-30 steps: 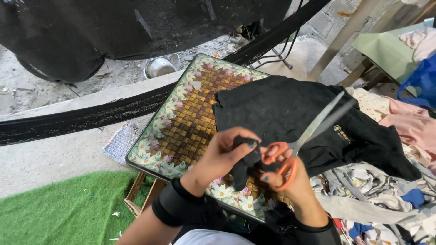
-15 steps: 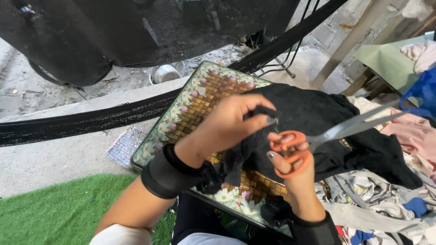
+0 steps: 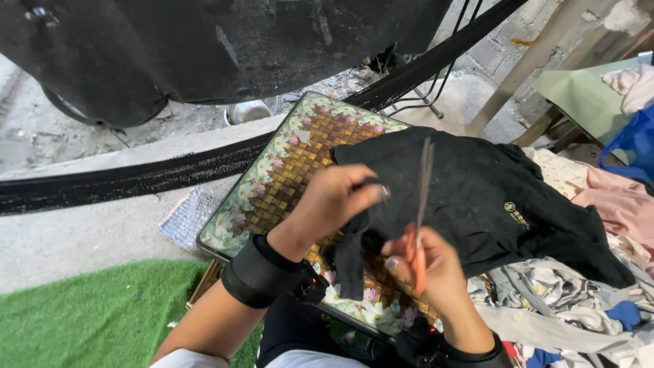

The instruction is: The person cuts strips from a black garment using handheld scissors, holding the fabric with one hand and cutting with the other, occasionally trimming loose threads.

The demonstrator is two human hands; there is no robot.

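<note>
Scissors handles hidden in right hand

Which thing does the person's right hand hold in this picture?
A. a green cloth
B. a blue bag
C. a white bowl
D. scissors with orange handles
D: the right hand closes around the orange handles of the scissors, blades pointing up over the black garment, which the left hand pinches.

We see a green turf mat at lower left, a pile of mixed clothes at right, and a blue bag beyond.
</note>
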